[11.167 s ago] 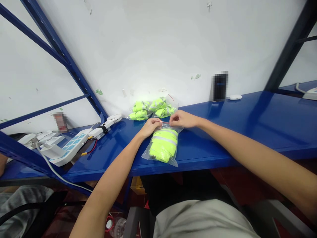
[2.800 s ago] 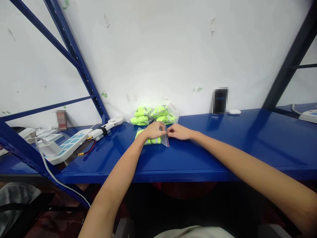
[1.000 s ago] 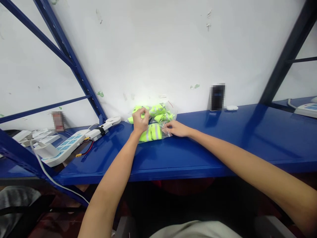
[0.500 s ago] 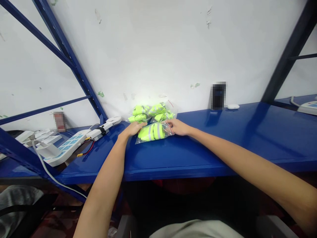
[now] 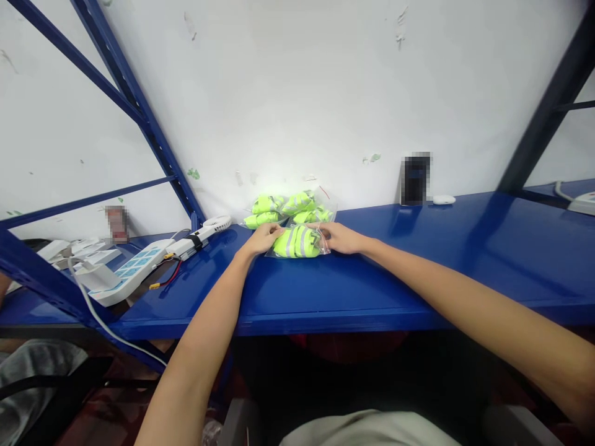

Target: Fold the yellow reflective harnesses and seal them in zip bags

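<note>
A folded neon-yellow reflective vest with silver bands, in a clear zip bag (image 5: 297, 241), lies between my two hands on the blue table. My left hand (image 5: 263, 240) grips the bag's left end, its fingers bent over the edge. At the opposite end, my right hand (image 5: 344, 238) is closed on the side with the red zip strip; some of its fingertips are hidden. Right behind this bag are several more bagged neon-yellow vests (image 5: 286, 204), piled against the wall.
On the left lie a white handheld fan (image 5: 217, 224), a power strip (image 5: 134, 269), a red-black cable with yellow connectors (image 5: 170, 275) and a blue rack post (image 5: 139, 111). A dark blurred object (image 5: 415, 179) and a small white case (image 5: 444, 200) stand at the back right.
The front bag has shifted slightly right and back, and its vest looks more bunched up. My left hand has moved right with it. The view has turned slightly.
</note>
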Tool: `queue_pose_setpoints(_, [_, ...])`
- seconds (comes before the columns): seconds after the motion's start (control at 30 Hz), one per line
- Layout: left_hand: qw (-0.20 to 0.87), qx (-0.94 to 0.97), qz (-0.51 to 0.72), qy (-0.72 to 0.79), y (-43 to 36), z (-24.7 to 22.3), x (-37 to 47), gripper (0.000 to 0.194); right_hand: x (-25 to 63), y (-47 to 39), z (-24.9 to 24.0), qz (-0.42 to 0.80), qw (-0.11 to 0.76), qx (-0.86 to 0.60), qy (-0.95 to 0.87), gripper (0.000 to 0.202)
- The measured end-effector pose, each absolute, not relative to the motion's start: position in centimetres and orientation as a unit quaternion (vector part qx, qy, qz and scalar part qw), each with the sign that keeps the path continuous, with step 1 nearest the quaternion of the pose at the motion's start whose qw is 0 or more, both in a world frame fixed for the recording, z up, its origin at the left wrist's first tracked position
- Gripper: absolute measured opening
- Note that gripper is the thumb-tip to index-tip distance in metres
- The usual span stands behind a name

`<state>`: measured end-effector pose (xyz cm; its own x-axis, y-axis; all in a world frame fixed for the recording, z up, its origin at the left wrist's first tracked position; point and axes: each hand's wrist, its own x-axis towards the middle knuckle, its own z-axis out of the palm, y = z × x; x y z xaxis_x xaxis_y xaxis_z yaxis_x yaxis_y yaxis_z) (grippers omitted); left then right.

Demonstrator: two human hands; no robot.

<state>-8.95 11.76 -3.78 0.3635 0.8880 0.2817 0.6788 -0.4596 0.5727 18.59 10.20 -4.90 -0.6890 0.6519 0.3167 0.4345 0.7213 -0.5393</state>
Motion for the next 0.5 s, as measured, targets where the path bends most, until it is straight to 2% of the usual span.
queue_pose_setpoints(0.1, [0.186, 0.802, 0.295, 0.485, 11.9, -3.9, -8.8, 0.035, 18.6, 10.3, -5.0, 0.186, 0.247, -0.294, -0.904, 0.051])
queue_pose_setpoints(0.3, [0.166, 0.801, 0.3, 0.491, 11.9, -4.1, -8.2, 0.029, 18.9, 10.7, -5.1, 0.075, 0.222, -0.353, -0.906, 0.022])
queue_pose_setpoints(0.37, [0.154, 0.801, 0.301, 0.494, 11.9, -4.1, -8.0, 0.028, 19.1, 10.7, -5.0, 0.049, 0.206, -0.358, -0.91, 0.026])
queue_pose_setpoints(0.5, [0.132, 0.803, 0.303, 0.496, 12.0, -4.3, -7.8, 0.029, 19.2, 10.4, -4.5, 0.011, 0.171, -0.33, -0.928, 0.05])
